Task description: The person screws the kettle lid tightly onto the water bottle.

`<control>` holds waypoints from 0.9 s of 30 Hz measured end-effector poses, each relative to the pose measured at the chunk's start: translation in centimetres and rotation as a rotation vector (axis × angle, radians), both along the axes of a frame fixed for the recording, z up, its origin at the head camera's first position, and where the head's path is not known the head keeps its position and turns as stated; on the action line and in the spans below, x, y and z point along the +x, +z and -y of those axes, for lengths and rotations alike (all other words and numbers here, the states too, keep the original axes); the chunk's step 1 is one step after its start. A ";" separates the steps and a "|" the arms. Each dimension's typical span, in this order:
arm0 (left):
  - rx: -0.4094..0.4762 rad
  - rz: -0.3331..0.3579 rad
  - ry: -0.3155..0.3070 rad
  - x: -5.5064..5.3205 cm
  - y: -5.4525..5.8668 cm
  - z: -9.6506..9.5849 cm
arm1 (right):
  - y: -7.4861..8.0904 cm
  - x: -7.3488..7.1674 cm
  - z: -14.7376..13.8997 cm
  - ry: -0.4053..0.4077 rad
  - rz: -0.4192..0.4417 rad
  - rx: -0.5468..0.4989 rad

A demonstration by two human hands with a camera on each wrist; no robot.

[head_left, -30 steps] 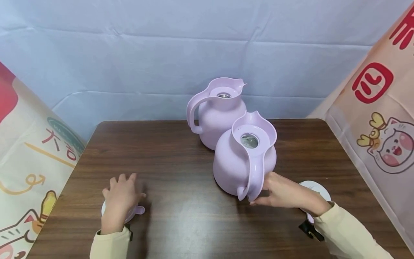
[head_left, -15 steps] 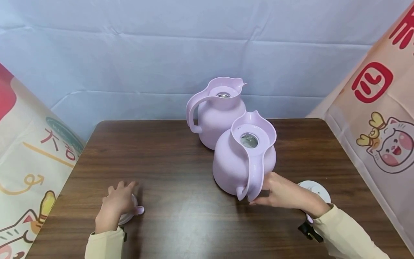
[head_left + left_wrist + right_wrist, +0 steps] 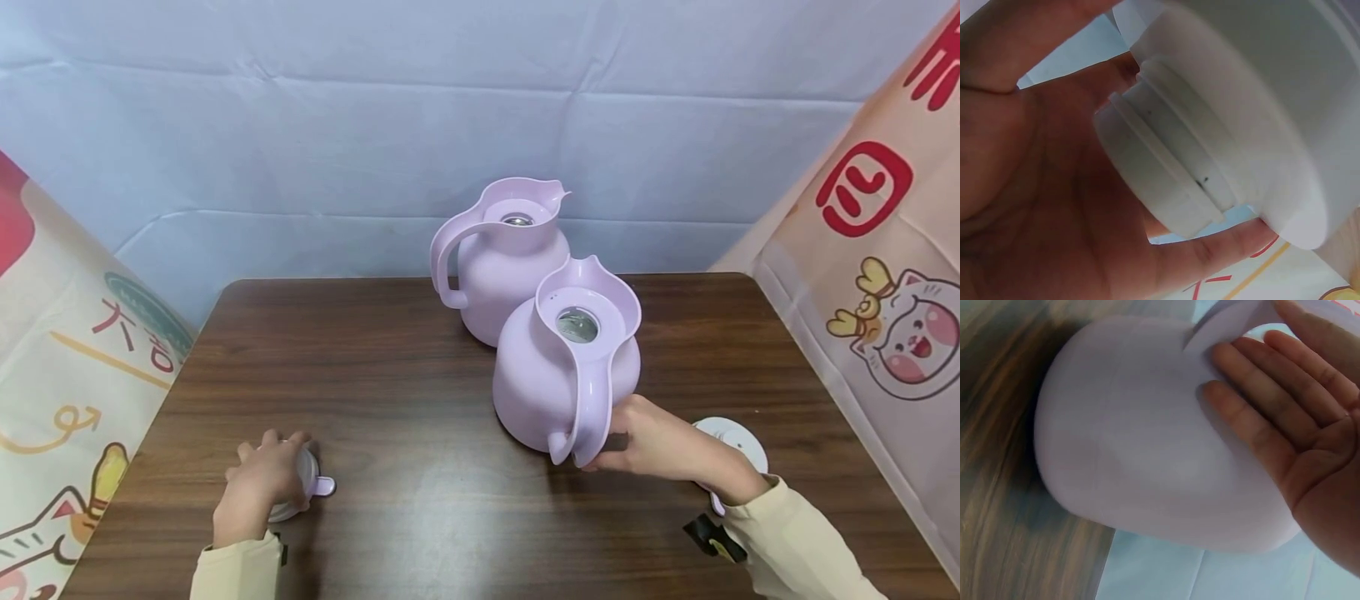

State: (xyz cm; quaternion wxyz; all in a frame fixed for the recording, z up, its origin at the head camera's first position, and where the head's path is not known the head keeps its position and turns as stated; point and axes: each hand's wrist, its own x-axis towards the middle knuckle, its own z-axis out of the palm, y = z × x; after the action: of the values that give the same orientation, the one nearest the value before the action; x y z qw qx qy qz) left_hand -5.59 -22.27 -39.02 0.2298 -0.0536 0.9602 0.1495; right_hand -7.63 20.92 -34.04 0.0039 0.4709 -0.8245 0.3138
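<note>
In the head view, my left hand (image 3: 262, 479) is over a round white lid (image 3: 306, 475) with a lilac tab, low on the table's left side. Its fingers spread round the lid's rim, and the threaded stopper (image 3: 1166, 150) faces my palm. My right hand (image 3: 652, 437) holds the nearer lilac vacuum jug (image 3: 525, 383) low on its handle, thumb on one side, fingers on the other. The fingertips (image 3: 1216, 390) lie against the jug's body near the handle. That jug stands upright with its mouth uncovered.
A second lilac jug (image 3: 506, 275), also lidless, stands close behind the first near the table's back edge. Another white lid (image 3: 735, 442) lies by my right forearm, partly hidden. The brown wooden table (image 3: 420, 517) meets pale cloth behind and printed cloths at both sides.
My left hand has come down and slightly left, its fingers settling round the lid. The right hand and both jugs have stayed nearly still.
</note>
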 end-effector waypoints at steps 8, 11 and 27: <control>-0.024 -0.016 0.012 0.1 0.2 -0.1 | 0.9 0.5 0.3 -0.119 0.047 0.116; -0.028 -0.037 0.012 0.1 0.1 0.0 | 1.1 0.7 0.5 -0.150 0.090 0.139; -0.006 -0.233 -0.012 -0.7 2.4 -1.2 | 1.6 0.7 0.8 -0.161 0.145 0.165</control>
State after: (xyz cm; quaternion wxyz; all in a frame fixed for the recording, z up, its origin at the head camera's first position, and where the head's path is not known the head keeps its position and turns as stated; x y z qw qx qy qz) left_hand -6.33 -21.05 -36.62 0.1173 -0.0310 0.9811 0.1507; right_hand -6.91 20.13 -32.45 -0.0691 0.3782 -0.8807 0.2767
